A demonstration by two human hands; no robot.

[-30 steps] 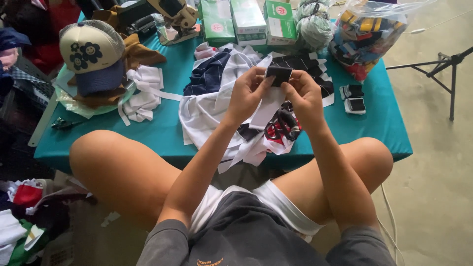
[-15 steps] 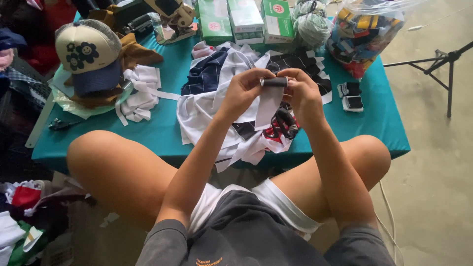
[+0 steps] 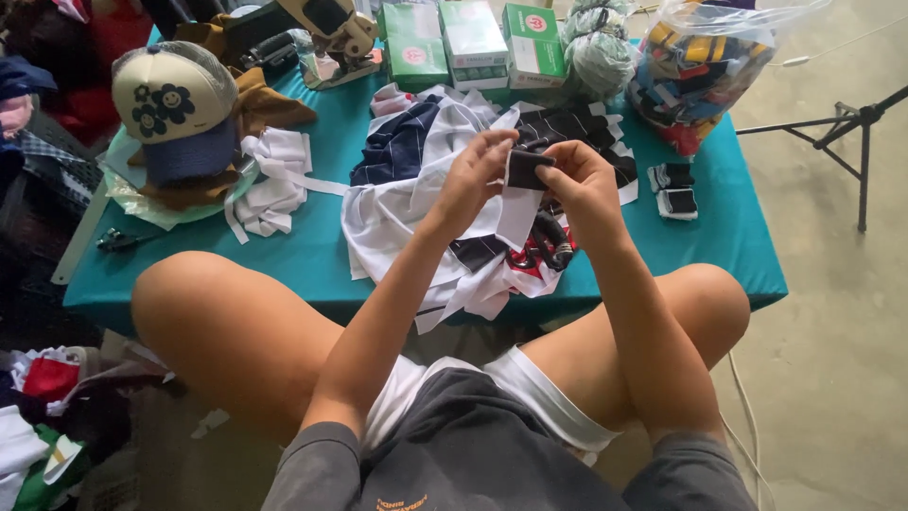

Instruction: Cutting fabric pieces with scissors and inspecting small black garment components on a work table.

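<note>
Both hands, left hand (image 3: 470,180) and right hand (image 3: 582,185), pinch one black-and-white cloth strip (image 3: 522,189) above the teal table (image 3: 312,255)

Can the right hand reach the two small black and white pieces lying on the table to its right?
Probably yes. The right hand is close to the small black and white pieces, and only bare teal table lies between them. But it now holds a black and white strip together with the left hand.
</note>
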